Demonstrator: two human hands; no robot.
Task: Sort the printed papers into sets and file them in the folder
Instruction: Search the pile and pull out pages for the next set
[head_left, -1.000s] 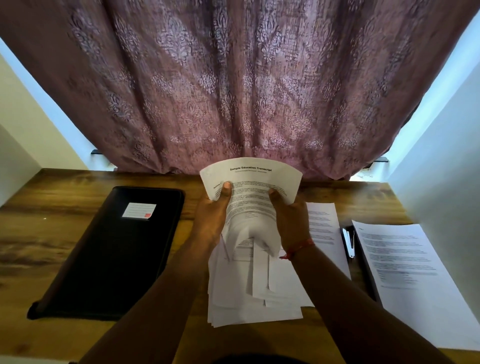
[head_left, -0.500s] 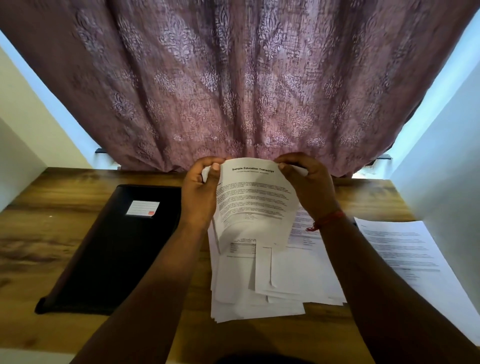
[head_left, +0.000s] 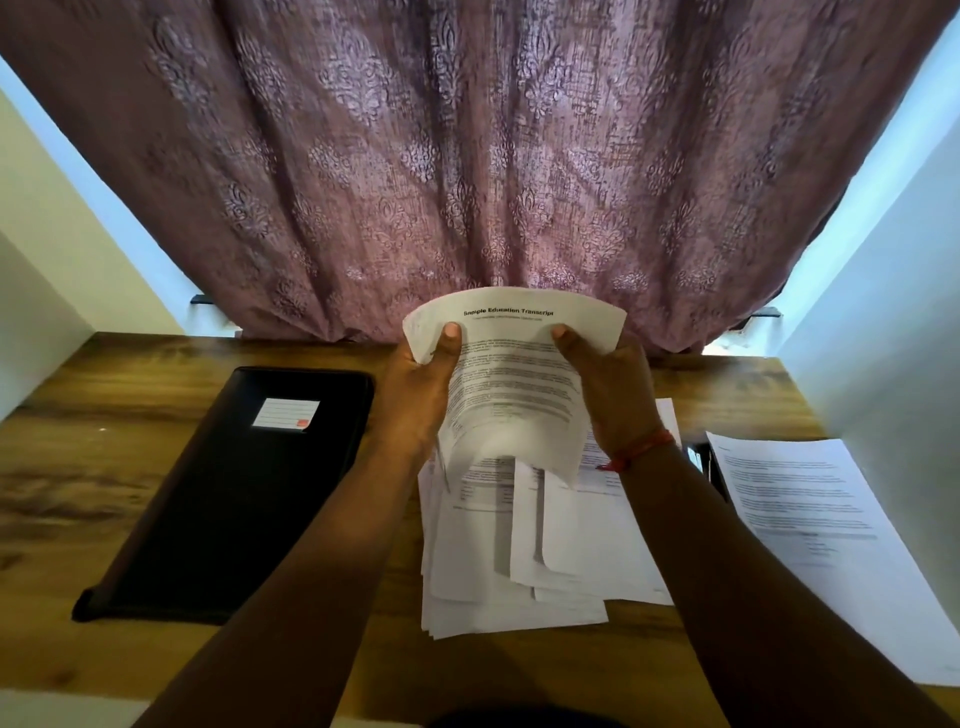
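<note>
Evidently both thumbs were pressed on the printed face of a sheet headed "Sample Education Transcript" (head_left: 511, 384), the other fingers hidden behind it, so each hand pinched one side. The left hand (head_left: 415, 400) gripped the left edge and the right hand (head_left: 615, 400), with a red thread bracelet (head_left: 636, 451) at the wrist, gripped the right. Squeezed inward, the page bowed toward the camera and stood raised, probably so its heading could be read before it was assigned to a set. Below it one loose, fanned pile of printed papers (head_left: 524, 561) lay on the wooden desk (head_left: 62, 467); its sheets overlapped too much to count. One separate printed sheet (head_left: 810, 530) lay apart on the right, perhaps the start of a set. One black folder (head_left: 234, 493), closed, lay on the left, well clear of the pile, bearing one white label (head_left: 285, 414). A patterned curtain (head_left: 467, 156) hung behind.
</note>
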